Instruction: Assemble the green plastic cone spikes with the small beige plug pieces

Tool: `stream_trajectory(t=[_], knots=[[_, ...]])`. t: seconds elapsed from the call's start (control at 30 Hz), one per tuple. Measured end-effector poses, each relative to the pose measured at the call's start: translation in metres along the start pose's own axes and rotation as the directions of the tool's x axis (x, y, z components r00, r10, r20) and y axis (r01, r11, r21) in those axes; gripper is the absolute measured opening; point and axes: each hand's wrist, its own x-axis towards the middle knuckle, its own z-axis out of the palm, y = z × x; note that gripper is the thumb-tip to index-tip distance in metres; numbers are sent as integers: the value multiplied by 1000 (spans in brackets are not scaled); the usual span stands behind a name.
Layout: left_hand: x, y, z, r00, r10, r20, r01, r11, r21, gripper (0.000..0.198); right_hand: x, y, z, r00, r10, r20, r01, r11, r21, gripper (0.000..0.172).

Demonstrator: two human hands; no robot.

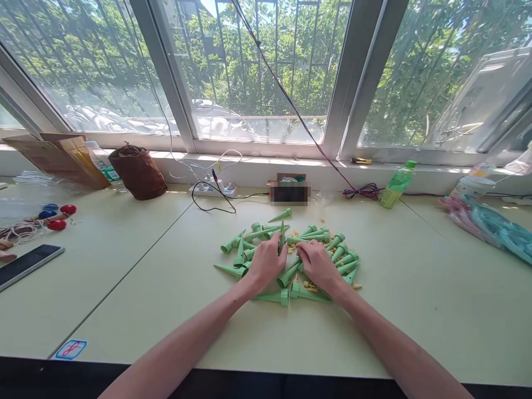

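Observation:
My left hand (266, 259) is closed around a green plastic plant watering spike (282, 231), its pointed end up. Just to its right, my right hand (320, 266) has its fingers drawn together over the pile; whatever they hold is hidden. Around and beneath both hands lie several more green spikes (272, 297), hollow cones with ribbed caps, pointing in various directions. Small yellow plastic valve pieces (310, 286) are scattered among them. One loose spike (281, 215) rests apart at the far side of the pile.
Behind the pile, a power strip (213, 189) with cables and a dark blurred device (290, 193) sit by the window. A green bottle (398, 184) and plastic bags (492, 224) stand at right. A brown bag (138, 172), phone (31, 265) and red balls (57, 225) are at left.

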Motion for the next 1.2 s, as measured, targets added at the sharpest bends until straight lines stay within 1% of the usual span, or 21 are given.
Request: stream_trajectory(t=[0.1,0.23,0.37,0.47,0.6,0.73,0.9,1.03,1.2], knots=[[0,-2,0,998,-33,48,31,999,44,32,0,0,-1,1000,1,3,-1,999,-39,24],[0,-2,-1,995,-43,91,28,988,155,39,3,-2,-3,1000,-18,10,19,995,-100,24],[0,1,-6,989,-56,136,13,955,296,36,8,-2,-2,997,-69,45,76,982,-175,22],[2,3,-9,985,-66,161,-1,923,385,30,13,-3,-1,993,-92,80,105,979,-174,23],[6,4,-15,983,-41,178,-41,902,429,24,18,-5,-1,989,-99,114,116,981,-156,23],[9,3,-20,991,-2,135,-55,907,417,22,22,-8,-1,984,-70,162,97,982,-159,22],[5,-3,-19,993,107,46,-115,957,267,25,26,-10,3,981,5,196,25,988,-152,23],[3,-10,-14,983,180,-35,-169,965,199,27,28,-9,5,974,50,223,-11,985,-171,23],[1,-14,-9,963,256,-79,-240,956,167,32,28,-3,10,972,62,227,-18,982,-190,23]])
